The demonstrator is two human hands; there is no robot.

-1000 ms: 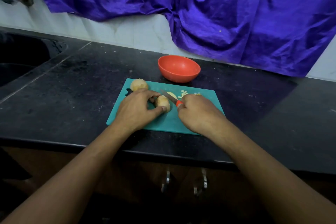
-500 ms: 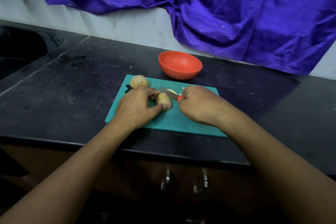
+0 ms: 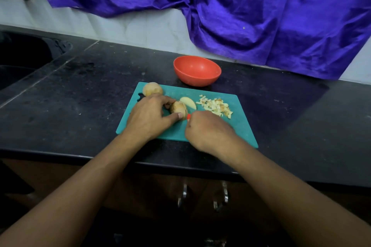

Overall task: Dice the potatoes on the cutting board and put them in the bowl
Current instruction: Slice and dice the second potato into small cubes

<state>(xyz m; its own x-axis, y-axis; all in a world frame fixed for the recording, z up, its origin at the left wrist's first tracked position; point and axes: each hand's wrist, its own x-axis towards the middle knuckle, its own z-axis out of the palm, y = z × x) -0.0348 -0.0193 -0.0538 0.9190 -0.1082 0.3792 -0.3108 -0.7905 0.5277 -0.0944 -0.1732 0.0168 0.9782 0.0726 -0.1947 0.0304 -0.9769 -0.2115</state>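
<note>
Black stone bench, with a dark sink sunk into its far left. Teal cutting board lies near the bench's front edge. Whole potato sits at the board's back left corner. Left hand is just in front of it, grip closed on a part-cut potato that rests on the board, thumb along its near side and fingers curled over the far side. One pale slice lies flat just right of it. Red knife handle peeks from the right hand, grip clenched round it, close by the held potato; blade hidden. Orange-red bowl stands on the bench just behind the board. Diced potato is heaped on the board's right half, beyond the right hand. Purple cloth hangs against the pale back wall.
</note>
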